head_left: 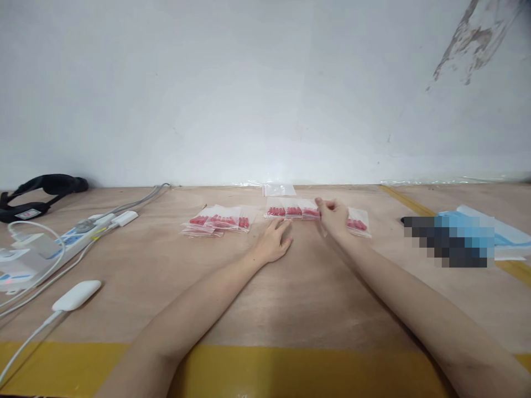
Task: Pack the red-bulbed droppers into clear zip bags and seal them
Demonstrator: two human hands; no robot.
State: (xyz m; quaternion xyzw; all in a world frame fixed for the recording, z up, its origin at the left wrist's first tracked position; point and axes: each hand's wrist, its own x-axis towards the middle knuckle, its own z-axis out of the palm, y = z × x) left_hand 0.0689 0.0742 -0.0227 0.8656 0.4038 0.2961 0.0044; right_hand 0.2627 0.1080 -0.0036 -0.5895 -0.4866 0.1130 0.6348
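Observation:
My left hand point(274, 241) rests on the wooden table with its fingers stretched out and the thumb apart. Its fingertips reach the front edge of a row of small clear plastic bags point(293, 210) holding red capsule-like pieces. Just right of that row, my right hand point(334, 216) has thumb and fingers pinched together; whatever may be between them is hidden. Partly behind this hand lies another bag of red pieces point(357, 224). To the left is an overlapping pile of similar bags point(219, 220). A flat clear bag point(279, 190) lies behind the row, near the wall.
A power strip point(78, 235) with plugs and cables runs along the left, near a black strap-like headset point(45, 193) and a white rounded device point(77, 296). Blue face masks point(464, 221) and a pixelated dark object point(448, 240) lie at right. The wall point(265, 99) closes the back.

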